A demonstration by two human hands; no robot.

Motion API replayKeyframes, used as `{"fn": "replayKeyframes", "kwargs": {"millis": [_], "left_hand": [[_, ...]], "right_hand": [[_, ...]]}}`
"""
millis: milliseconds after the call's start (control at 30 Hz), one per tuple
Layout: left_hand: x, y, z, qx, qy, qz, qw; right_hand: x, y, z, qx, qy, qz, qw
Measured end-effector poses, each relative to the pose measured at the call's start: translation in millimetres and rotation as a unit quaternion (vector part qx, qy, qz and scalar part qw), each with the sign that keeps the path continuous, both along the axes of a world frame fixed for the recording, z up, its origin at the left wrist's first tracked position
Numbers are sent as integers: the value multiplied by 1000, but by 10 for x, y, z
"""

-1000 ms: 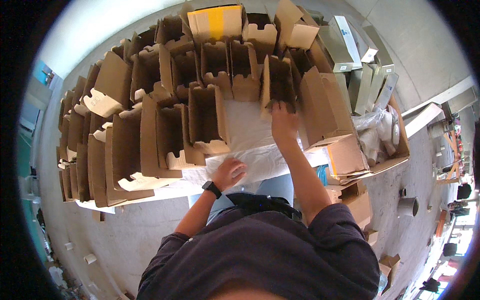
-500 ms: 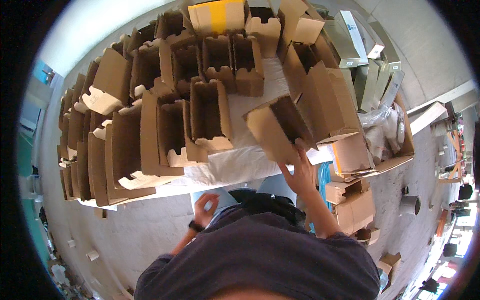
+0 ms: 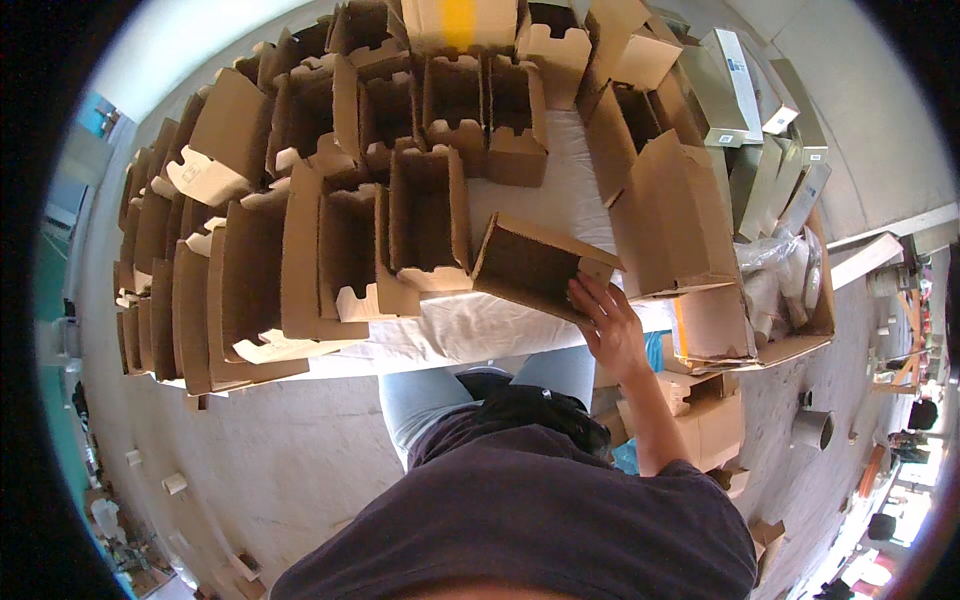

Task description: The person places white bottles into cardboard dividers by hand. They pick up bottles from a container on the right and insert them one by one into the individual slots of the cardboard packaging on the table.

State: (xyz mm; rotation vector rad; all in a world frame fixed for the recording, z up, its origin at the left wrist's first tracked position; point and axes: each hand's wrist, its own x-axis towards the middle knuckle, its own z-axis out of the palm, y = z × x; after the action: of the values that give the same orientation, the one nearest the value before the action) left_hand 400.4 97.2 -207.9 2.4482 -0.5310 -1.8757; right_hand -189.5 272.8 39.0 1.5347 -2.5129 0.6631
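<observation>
Right hand (image 3: pixel 612 325) grips the near edge of a brown, open-topped folded cardboard box (image 3: pixel 535 265), fingers curled over its rim; the box is tilted and sits at the front edge of the white-covered table (image 3: pixel 450 330). Left hand is out of view. At 9 to 12 o'clock of the held box stand rows of similar upright brown cardboard boxes (image 3: pixel 330 200). At 3 o'clock lies a large open carton (image 3: pixel 800 330) holding clear plastic wrapping (image 3: pixel 775 265).

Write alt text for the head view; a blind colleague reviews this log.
Seen from above, a person's right hand holds an open cardboard box tilted over a white-covered table crowded with rows of similar upright boxes. The left hand is out of sight, and more cartons lie on the floor at right.
</observation>
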Motion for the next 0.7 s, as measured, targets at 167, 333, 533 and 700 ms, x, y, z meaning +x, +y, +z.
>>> {"fn": "replayKeyframes", "kwargs": {"millis": [167, 333, 533, 700], "left_hand": [[-24, 1, 69, 6, 14, -2, 1000], [-41, -6, 130, 14, 20, -4, 1000], [46, 1, 202, 28, 22, 6, 999], [76, 35, 240, 38, 26, 11, 999]], "right_hand": [[-10, -12, 15, -3, -15, 6, 1000], [7, 14, -26, 20, -20, -2, 1000], [-24, -7, -10, 23, -12, -1, 1000], [-22, -23, -46, 21, -28, -7, 999]]}}
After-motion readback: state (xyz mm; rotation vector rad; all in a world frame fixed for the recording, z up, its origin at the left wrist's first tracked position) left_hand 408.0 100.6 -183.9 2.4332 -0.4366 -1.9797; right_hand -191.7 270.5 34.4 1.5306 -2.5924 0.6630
